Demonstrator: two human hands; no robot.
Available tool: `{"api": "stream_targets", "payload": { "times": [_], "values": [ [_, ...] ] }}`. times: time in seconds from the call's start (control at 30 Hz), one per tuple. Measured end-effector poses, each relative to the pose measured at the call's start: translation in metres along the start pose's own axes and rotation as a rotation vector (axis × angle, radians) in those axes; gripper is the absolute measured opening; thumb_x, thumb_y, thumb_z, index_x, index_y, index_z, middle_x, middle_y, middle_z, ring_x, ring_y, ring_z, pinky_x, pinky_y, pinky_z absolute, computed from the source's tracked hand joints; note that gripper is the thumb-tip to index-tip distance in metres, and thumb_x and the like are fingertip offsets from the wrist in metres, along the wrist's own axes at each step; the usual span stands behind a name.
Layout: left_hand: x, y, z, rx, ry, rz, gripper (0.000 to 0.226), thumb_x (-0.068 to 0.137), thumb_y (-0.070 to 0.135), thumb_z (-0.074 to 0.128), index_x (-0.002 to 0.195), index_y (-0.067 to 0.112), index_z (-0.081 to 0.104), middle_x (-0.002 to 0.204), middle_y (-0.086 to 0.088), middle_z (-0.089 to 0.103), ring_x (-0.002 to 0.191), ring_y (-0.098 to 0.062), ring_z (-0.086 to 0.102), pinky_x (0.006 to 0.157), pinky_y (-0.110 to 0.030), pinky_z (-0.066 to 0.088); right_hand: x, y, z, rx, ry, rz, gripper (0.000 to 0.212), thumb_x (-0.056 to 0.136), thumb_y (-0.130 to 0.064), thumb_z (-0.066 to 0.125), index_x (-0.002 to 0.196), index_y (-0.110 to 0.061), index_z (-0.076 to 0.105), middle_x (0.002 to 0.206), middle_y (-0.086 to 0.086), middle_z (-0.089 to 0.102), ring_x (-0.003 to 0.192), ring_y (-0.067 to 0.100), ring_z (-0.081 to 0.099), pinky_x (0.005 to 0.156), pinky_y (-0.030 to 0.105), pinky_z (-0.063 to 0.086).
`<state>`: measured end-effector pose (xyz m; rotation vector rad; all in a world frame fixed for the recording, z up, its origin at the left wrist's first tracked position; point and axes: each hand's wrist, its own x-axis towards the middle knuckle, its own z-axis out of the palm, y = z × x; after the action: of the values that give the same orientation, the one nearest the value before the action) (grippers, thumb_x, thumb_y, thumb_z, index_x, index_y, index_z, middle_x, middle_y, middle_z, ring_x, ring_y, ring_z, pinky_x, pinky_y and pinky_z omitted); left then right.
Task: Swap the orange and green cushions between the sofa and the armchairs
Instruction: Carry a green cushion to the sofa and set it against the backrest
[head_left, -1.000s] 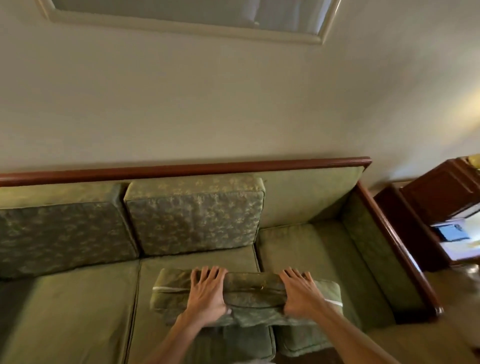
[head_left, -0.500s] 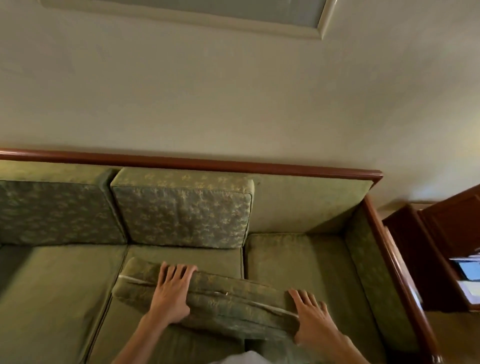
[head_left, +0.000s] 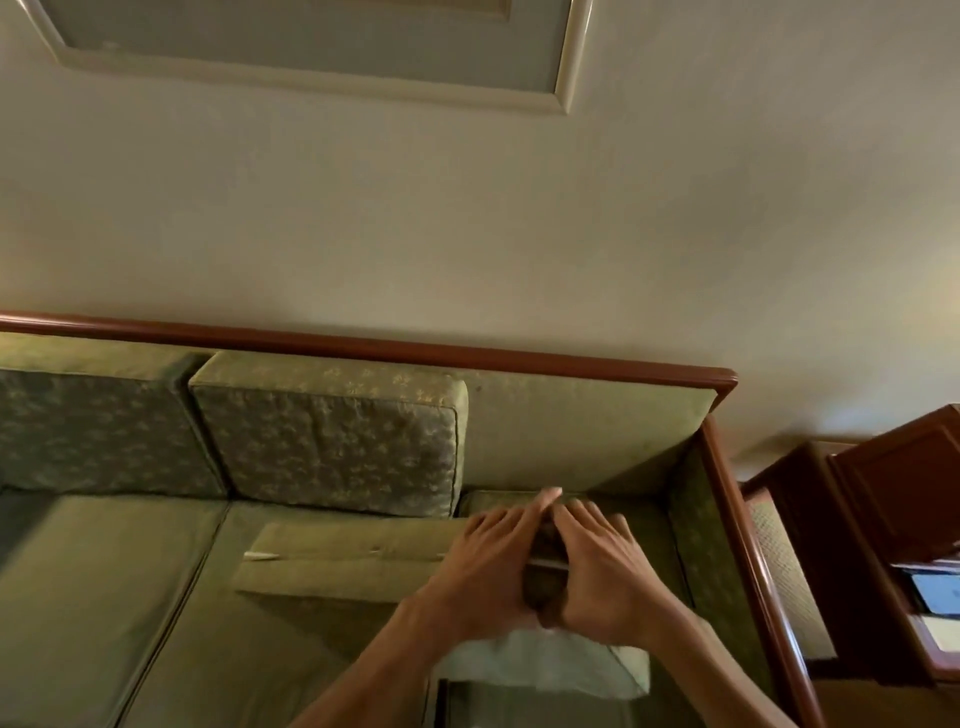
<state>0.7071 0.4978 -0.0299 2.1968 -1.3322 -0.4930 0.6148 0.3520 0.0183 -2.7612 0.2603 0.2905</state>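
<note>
Sofa (head_left: 130, 597) matt green cloth; rail (head_left: 363, 345) glossy wood; back cushion (head_left: 327, 441) patterned, perhaps brocade.

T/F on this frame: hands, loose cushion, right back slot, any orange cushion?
1. Both hands, left hand and right hand, lie on the loose green cushion. True.
2. The hands are far apart. False: they are close together at its right end.
3. The sofa's right back slot already holds a cushion. False: bare backrest shows.
4. An orange cushion is in view. False: none shows.
5. Two back cushions stand upright. True.
</note>
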Motion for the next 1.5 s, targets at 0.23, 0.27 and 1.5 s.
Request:
{"api": "stream_targets", "payload": {
  "times": [0.23,0.27,1.5],
  "values": [
    [-0.043,-0.081,-0.058,-0.401,0.054,-0.052,0.126,0.061,0.046,0.094,0.156,0.040,0.012,0.153,0.013,0.039,0.134,-0.006,0.046,0.109,-0.035,0.044,0.032,-0.039,0.010,0.097,0.022,-0.072,0.126,0.057,-0.073,0.074,0.154,-0.029,0.007,0.146,-0.010,0.030,0.131,0.013,0.026,0.118,0.033,0.018],
    [-0.056,-0.108,-0.057,-0.469,0.048,-0.096,0.123,0.059,0.041,0.097,0.155,0.037,0.020,0.151,0.011,0.043,0.134,-0.011,0.047,0.109,-0.042,0.045,0.038,-0.034,0.027,0.048,-0.020,-0.047,0.127,0.058,-0.070,0.076,0.154,-0.029,0.004,0.150,-0.008,0.027,0.136,0.016,0.024,0.120,0.035,0.013],
    [0.103,0.054,-0.029,-0.052,0.167,-0.157,0.079,0.065,0.040,0.074,0.139,0.039,0.048,0.108,0.026,0.063,0.092,0.011,0.060,0.080,-0.006,0.044,0.009,0.092,-0.096,0.307,0.281,-0.326,0.081,0.073,-0.042,0.077,0.140,-0.025,0.036,0.135,-0.008,0.042,0.123,0.011,0.038,0.104,0.021,0.031]
  ]
}}
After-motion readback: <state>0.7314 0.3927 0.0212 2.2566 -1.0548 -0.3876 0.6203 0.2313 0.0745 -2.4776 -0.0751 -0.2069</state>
